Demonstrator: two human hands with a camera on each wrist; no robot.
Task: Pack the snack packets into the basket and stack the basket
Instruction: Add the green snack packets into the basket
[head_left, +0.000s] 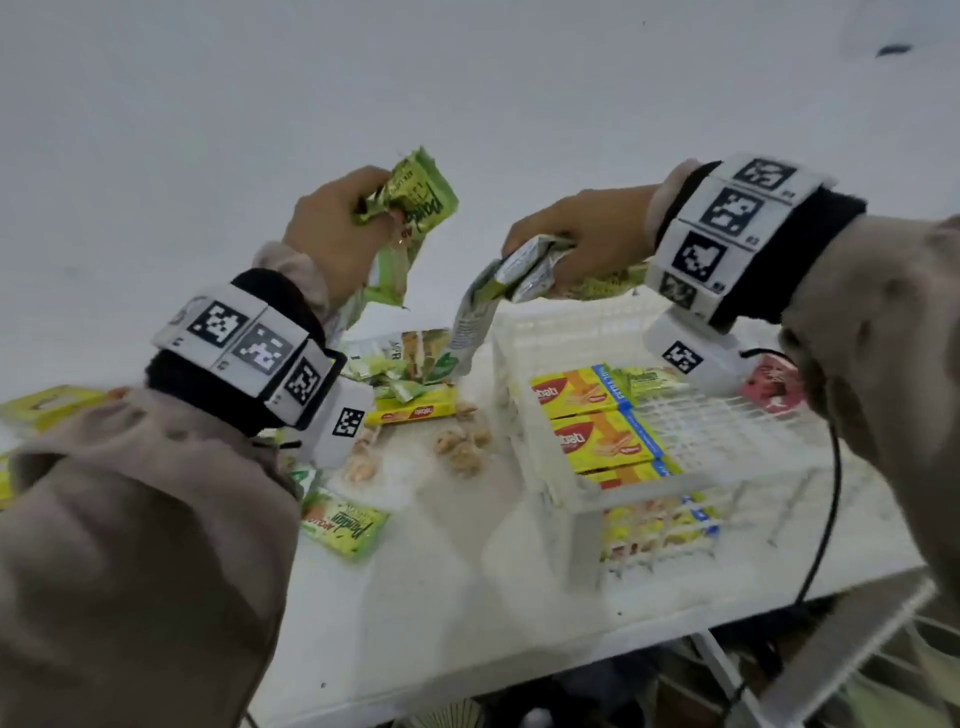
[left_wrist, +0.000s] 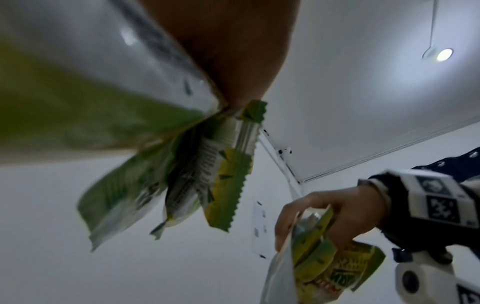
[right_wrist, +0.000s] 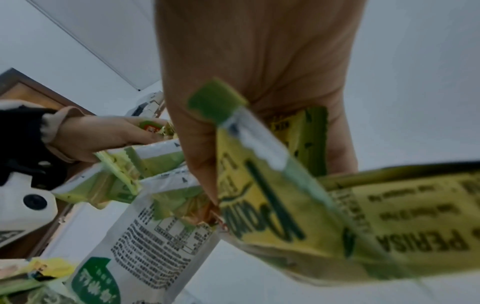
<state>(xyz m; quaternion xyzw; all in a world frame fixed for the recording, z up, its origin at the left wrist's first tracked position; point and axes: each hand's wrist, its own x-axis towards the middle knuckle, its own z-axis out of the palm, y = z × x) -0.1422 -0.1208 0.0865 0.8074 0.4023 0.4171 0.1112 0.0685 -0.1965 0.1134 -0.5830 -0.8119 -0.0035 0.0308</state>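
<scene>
**Hands lift green snack packets over the basket**

Left hand (head_left: 332, 234) grips a bunch of green packets (head_left: 410, 208) above the tabletop (head_left: 441, 597). Right hand (head_left: 587, 234) clutches more packets (head_left: 498, 291) over the white basket's (head_left: 571, 322) far rim. Yellow wafer boxes (head_left: 597, 415) fill the basket's left side; loose packets (head_left: 345, 522) lie beside it.

Basket (head_left: 566, 332) right, loose packets (head_left: 400, 364) left on table (head_left: 415, 597).
3 boxes (head_left: 597, 431) in basket; nuts (head_left: 462, 447) between.

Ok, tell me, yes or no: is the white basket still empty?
No. In the head view the white basket already holds several yellow wafer boxes lying side by side along its left wall.
</scene>
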